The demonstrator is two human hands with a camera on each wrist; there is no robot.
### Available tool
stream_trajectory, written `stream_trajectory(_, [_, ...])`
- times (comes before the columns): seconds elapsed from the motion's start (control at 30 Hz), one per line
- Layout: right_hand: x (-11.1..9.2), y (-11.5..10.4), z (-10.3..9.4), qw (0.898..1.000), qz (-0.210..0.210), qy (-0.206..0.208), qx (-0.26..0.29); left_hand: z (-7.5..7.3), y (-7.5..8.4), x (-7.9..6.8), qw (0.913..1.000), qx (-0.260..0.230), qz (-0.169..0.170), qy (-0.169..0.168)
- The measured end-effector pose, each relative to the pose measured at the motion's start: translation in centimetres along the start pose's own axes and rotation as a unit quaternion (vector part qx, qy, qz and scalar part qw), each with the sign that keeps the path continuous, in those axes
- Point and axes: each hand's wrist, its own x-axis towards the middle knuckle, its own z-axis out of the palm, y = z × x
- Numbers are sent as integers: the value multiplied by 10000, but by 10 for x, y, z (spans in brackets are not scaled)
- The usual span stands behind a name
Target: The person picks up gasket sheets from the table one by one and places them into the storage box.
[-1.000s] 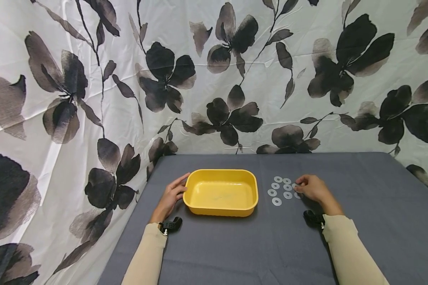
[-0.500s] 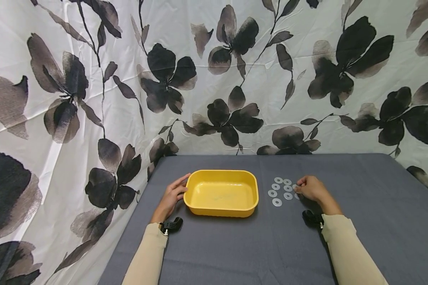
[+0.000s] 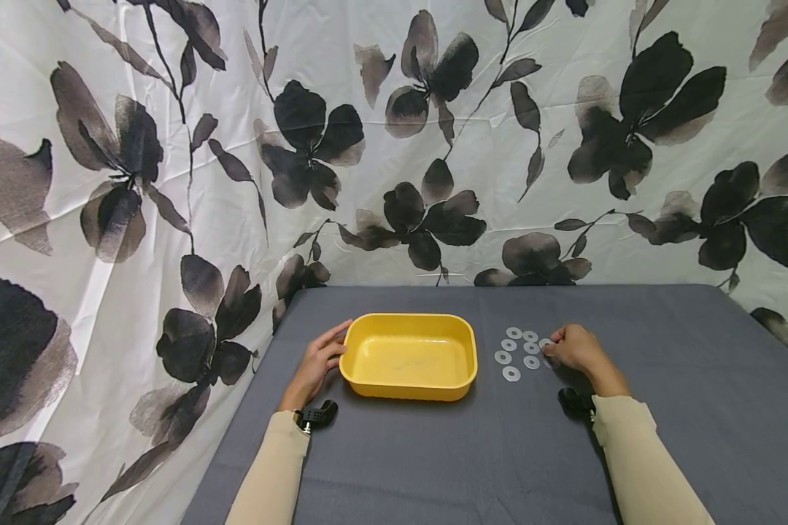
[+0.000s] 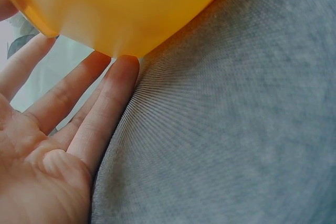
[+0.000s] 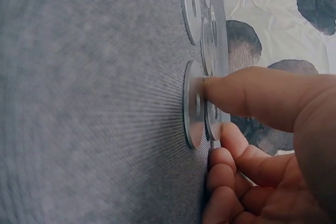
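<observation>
My left hand (image 3: 315, 363) rests against the left side of a yellow plastic tray (image 3: 407, 392), its fingers fairly straight. In the left wrist view the fingertips touch the tray's wall (image 4: 131, 19) near the cloth. To the right of the tray, several flat metal washers (image 3: 511, 374) lie in a loose cluster. My right hand (image 3: 581, 350) is low at the cluster's right edge, partly covering washers there. In the right wrist view the thumb and curled index finger pinch one washer (image 5: 210, 121) at its edges; another washer (image 5: 191, 129) lies just in front of it.
Grey cloth (image 3: 420, 467) covers the table. A white curtain (image 3: 341, 248) with dark flowers hangs behind it and along the left. Each wrist carries a black camera mount, such as the left mount (image 3: 320, 413).
The right hand stays at the same washer with almost no movement. The left hand and tray have not moved; the head view shifts slightly.
</observation>
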Motion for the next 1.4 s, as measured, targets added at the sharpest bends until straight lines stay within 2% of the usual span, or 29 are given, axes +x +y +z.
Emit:
stream_trajectory(0.53, [1,2,3,9975,-681,178,117,1,0,-1,10000,11,22,-22])
stream_trajectory(0.83, [3,0,-3,9962,-680,96,535,-1,-1,-1,10000,-9,-3,-11])
stream_trajectory(1.13, [-1,-15,-10,9913,-938,52,920,-1,0,-2,10000,31,29,-36])
stream_trajectory(1.4, [-7,-30,-13,9929,-954,93,704,-1,0,-1,10000,35,12,-21])
